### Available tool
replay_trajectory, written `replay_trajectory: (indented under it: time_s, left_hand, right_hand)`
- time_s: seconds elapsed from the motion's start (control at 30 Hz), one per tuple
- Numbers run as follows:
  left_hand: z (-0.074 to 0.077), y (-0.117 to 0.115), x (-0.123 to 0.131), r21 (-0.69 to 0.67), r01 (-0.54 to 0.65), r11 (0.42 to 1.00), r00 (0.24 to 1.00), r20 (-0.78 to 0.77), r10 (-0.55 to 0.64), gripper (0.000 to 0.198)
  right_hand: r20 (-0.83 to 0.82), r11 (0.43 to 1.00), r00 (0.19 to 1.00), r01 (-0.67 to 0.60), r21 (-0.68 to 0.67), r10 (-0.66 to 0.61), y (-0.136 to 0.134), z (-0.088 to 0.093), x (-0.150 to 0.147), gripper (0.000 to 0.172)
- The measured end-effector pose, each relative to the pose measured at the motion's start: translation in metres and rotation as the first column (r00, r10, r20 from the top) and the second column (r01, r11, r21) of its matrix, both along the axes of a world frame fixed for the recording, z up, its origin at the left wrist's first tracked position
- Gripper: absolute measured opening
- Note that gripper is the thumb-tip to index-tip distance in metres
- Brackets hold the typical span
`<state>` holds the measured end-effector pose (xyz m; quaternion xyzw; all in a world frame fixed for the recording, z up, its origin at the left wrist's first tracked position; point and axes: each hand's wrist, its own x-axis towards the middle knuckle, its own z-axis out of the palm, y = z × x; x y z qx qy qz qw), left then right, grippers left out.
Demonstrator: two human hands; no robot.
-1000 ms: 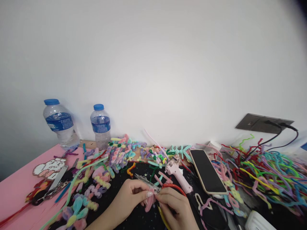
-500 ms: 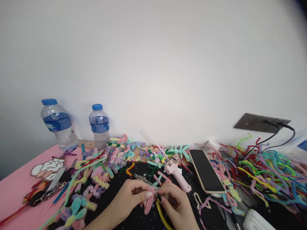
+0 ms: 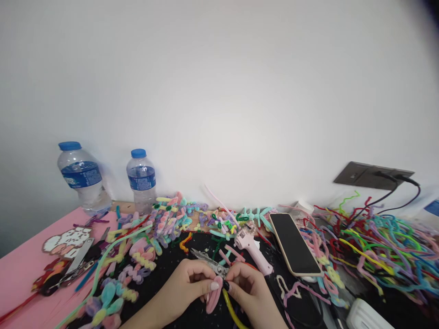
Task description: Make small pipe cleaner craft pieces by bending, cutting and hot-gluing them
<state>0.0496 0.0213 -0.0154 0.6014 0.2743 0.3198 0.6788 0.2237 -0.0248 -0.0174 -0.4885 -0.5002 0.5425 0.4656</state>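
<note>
My left hand (image 3: 187, 287) and my right hand (image 3: 250, 292) meet low in the middle, over a black mat (image 3: 171, 256). Both pinch a folded pink pipe cleaner piece (image 3: 214, 297) between thumbs and fingertips. A yellow pipe cleaner (image 3: 232, 313) runs down from under my right hand. Small metal scissors (image 3: 207, 259) lie just beyond my fingertips. A pink glue gun (image 3: 252, 249) rests to the right of them.
Two water bottles (image 3: 81, 177) (image 3: 141, 179) stand by the wall at left. A dark phone (image 3: 291, 244) lies right of the glue gun. Tangled coloured pipe cleaners (image 3: 380, 246) pile up at right, shaped pastel pieces (image 3: 161, 224) at left. Metal clippers (image 3: 80, 258) sit on the pink table (image 3: 20, 274).
My hands have stayed together on the pink piece and slid slightly lower. My right fingers have shifted their pinch. The view has drifted a little.
</note>
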Motion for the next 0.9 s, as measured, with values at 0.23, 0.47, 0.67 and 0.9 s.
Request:
replay_trajectory:
  time_s: [0.23, 0.47, 0.67, 0.9]
  left_hand:
    - [-0.0014, 0.0014, 0.0006, -0.028, -0.013, 1.0, 1.0, 0.0, 0.013, 0.027]
    - [-0.0023, 0.0004, -0.0003, -0.012, -0.006, 1.0, 1.0, -0.012, 0.006, 0.028]
    - [-0.0013, -0.0008, -0.0001, -0.014, -0.005, 1.0, 1.0, -0.008, 0.005, 0.028]
    - [0.0001, -0.0008, 0.0002, -0.02, 0.012, 1.0, 1.0, -0.005, -0.012, 0.027]
  right_hand:
    - [-0.041, 0.999, 0.999, -0.021, -0.036, 0.02, 0.0001, 0.0037, -0.0006, 0.033]
    - [-0.04, 0.999, 0.999, -0.019, -0.047, 0.018, 0.0011, 0.0071, -0.0001, 0.034]
    - [-0.031, 0.998, 0.999, -0.025, -0.053, 0.024, 0.0011, 0.0093, -0.0007, 0.036]
    - [-0.005, 0.998, 1.0, -0.028, -0.061, 0.028, 0.0005, 0.0091, -0.0012, 0.035]
